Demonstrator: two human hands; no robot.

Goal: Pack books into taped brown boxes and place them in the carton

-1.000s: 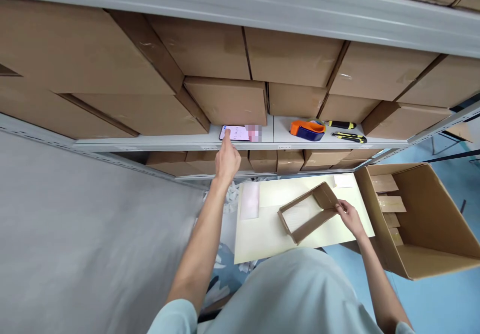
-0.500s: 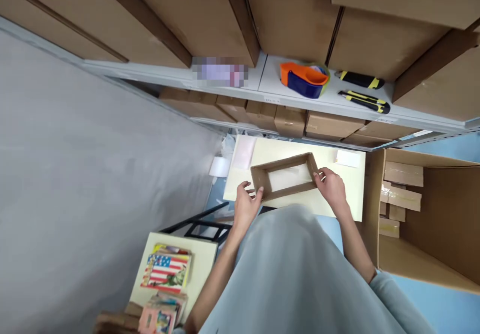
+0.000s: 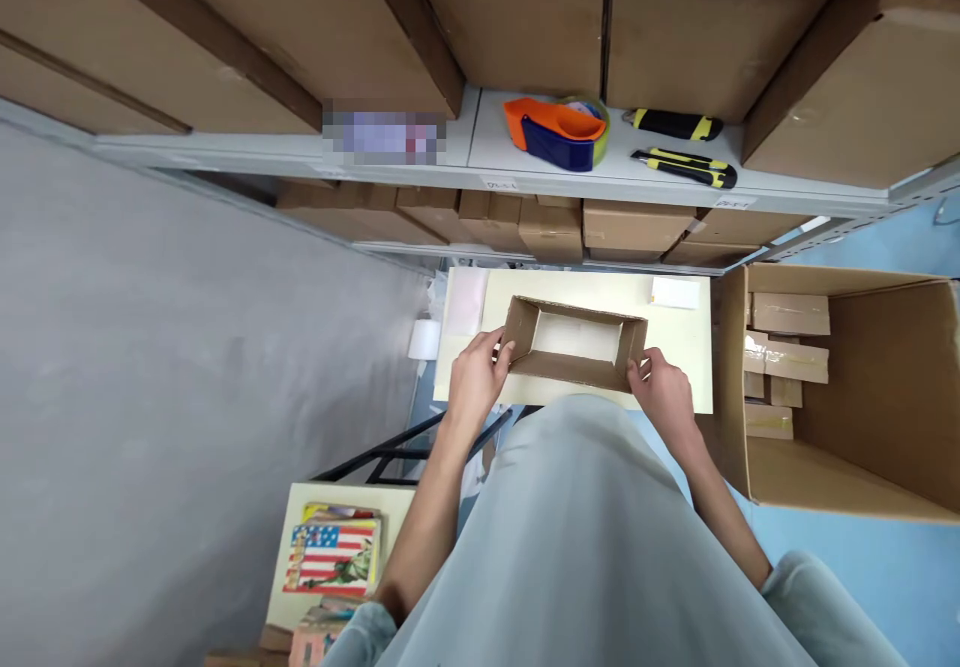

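Observation:
A small rectangular cardboard box [image 3: 570, 369] is held between my two hands over the pale table [image 3: 682, 347]. The tabletop shows through its open middle, or its inside bottom is pale; I cannot tell which. My left hand [image 3: 478, 372] pinches the box's left end, thumb against the wall. At the opposite end, my right hand [image 3: 664, 389] grips the near right corner between thumb and fingers. A white card or small box [image 3: 675, 293] lies on the table's far right, and a pale pinkish sheet [image 3: 465, 302] on its far left.
Above the table, a shelf [image 3: 450, 152] holds large cartons, an orange and blue tape dispenser [image 3: 559, 134] and two utility knives [image 3: 684, 167]. At right stands a large open carton [image 3: 862, 482] with several small taped boxes [image 3: 791, 315]. Books [image 3: 334, 557] lie on a side table at lower left.
The box has turned, its left end swinging away from me and its right end coming nearer. Both hands still hold its ends. The head view has shifted slightly.

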